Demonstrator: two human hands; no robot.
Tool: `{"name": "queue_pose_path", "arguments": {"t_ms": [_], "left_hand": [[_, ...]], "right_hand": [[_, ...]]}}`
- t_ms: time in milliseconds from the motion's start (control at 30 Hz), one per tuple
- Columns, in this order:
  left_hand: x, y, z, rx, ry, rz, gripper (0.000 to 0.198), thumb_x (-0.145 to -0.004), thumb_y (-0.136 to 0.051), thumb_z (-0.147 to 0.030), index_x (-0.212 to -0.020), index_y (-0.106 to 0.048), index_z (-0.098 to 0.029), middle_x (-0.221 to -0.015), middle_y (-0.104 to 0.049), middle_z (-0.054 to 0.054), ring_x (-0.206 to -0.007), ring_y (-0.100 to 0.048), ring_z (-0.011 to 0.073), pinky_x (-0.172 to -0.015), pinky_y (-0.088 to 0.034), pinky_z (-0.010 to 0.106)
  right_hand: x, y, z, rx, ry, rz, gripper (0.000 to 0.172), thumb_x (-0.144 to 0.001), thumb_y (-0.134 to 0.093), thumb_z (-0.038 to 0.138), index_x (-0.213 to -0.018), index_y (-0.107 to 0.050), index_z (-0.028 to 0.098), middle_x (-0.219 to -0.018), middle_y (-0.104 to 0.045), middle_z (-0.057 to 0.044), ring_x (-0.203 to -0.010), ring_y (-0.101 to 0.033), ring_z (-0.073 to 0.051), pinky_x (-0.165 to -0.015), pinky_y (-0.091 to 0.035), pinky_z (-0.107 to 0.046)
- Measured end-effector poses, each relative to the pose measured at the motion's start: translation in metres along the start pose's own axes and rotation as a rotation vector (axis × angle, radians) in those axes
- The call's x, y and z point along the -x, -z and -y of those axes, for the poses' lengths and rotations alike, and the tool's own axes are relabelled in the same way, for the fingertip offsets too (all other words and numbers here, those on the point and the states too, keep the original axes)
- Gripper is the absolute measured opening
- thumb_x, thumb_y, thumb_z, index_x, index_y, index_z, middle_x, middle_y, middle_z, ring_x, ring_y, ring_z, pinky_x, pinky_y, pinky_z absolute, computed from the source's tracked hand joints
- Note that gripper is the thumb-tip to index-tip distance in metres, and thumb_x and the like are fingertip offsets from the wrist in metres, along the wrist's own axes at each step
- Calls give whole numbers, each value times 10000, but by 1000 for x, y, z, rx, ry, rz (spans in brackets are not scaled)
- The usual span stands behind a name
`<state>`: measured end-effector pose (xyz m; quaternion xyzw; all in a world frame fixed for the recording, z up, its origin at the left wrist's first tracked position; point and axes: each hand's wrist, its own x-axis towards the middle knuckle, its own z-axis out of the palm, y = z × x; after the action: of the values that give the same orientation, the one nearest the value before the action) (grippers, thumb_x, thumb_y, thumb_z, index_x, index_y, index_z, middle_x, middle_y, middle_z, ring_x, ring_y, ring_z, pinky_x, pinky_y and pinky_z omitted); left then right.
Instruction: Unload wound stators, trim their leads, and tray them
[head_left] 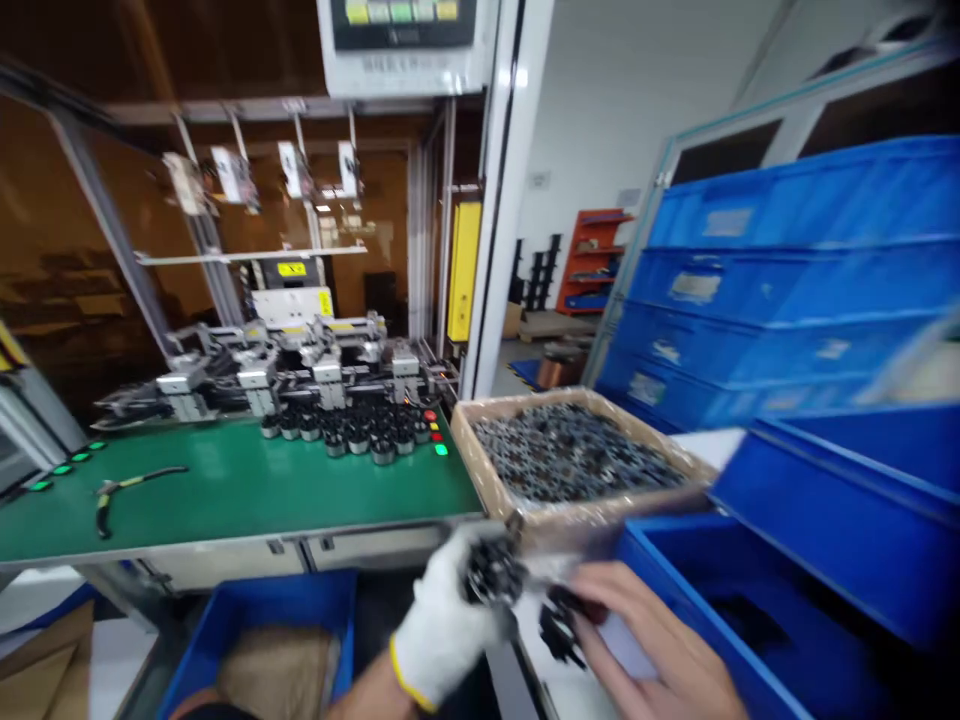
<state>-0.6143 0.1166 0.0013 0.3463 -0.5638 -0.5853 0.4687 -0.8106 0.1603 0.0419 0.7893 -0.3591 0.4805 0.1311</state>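
Observation:
My left hand, in a white knitted glove with a yellow cuff, is closed around a round black-and-silver part. It is blurred, so its exact kind does not show. Just to the right, my bare right hand pinches a small black plastic piece with thin prongs between thumb and fingers. The two pieces are held close together but apart, in front of the bench. Beyond my hands, a cardboard box lined with clear plastic is filled with many small grey-and-black parts.
On the green bench stand several short cylindrical parts with black tops, and pliers lie at left. Behind is a fixture with clamps. Blue crates are stacked at right; an open blue bin sits beside my right hand.

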Motion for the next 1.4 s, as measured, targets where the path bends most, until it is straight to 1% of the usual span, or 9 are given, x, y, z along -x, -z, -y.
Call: {"name": "queue_pose_path", "arguments": {"t_ms": [100,200,267,433,567,667,867,1167,1400], "left_hand": [[6,2,-8,261,73,35,668,-665,-762,-152,-1308,-588,-193,-1284,-617,82,-1193,-564,238,-1031,-443,319],[15,-2,-4,519,200,155,648,-846,-711,-422,-1429,-482,-257,-1165,-626,79,-891,-628,151,-733,-511,241],[22,-6,0,577,220,239,727,-821,-735,-487,-1455,-448,-278,-1054,-625,56,-730,-597,116,-608,-484,215],[30,-14,-9,269,168,238,947,-580,-891,-140,-1419,-475,-279,-1117,-659,17,-883,-636,135,-794,-525,219],[27,-11,-26,188,122,197,886,-647,-844,-142,-1429,-443,-254,-1275,-622,32,-1062,-628,175,-933,-506,249],[26,-9,-29,137,128,206,895,-661,-826,-136,-1449,-419,-253,-1255,-631,30,-1008,-647,167,-892,-518,241],[27,-5,-27,74,135,226,880,-652,-842,-185,-1435,-443,-227,-1225,-643,28,-1018,-642,175,-906,-514,244],[25,0,-36,-101,211,238,887,-619,-800,-116,-1430,-468,-249,-1168,-664,4,-939,-642,161,-849,-511,231],[25,0,-40,-164,318,221,862,-631,-729,-135,-1439,-455,-259,-1090,-672,-19,-844,-599,136,-759,-493,212]], "right_hand": [[-9,4,13,-96,-80,25,228,-893,-556,46,-1085,-600,160,-960,-646,-79,-915,-652,-137,-810,-562,-215],[-10,5,18,-154,-103,53,277,-876,-552,-5,-1108,-599,139,-978,-627,-86,-945,-623,-131,-832,-543,-228],[-8,5,19,-172,-108,73,301,-865,-556,-24,-1120,-601,130,-988,-621,-88,-954,-613,-129,-837,-534,-230],[-6,9,24,-183,-119,109,366,-856,-552,-56,-1172,-599,122,-1032,-598,-96,-995,-593,-119,-870,-521,-206],[-7,12,26,-222,-60,239,483,-852,-531,22,-1333,-507,55,-1215,-546,-173,-1190,-539,-188,-1004,-497,-276],[-4,11,24,-131,-6,270,536,-844,-567,98,-1365,-473,15,-1262,-529,-202,-1238,-516,-224,-1016,-491,-298],[2,6,21,23,40,194,416,-860,-584,123,-1262,-552,25,-1151,-610,-181,-1119,-593,-220,-934,-524,-307],[-2,8,21,43,125,216,392,-858,-608,147,-1231,-572,33,-1098,-645,-183,-1063,-619,-242,-877,-559,-343],[0,5,26,-7,70,226,425,-855,-636,154,-1252,-550,29,-1105,-628,-183,-1043,-593,-251,-880,-546,-392]]}}
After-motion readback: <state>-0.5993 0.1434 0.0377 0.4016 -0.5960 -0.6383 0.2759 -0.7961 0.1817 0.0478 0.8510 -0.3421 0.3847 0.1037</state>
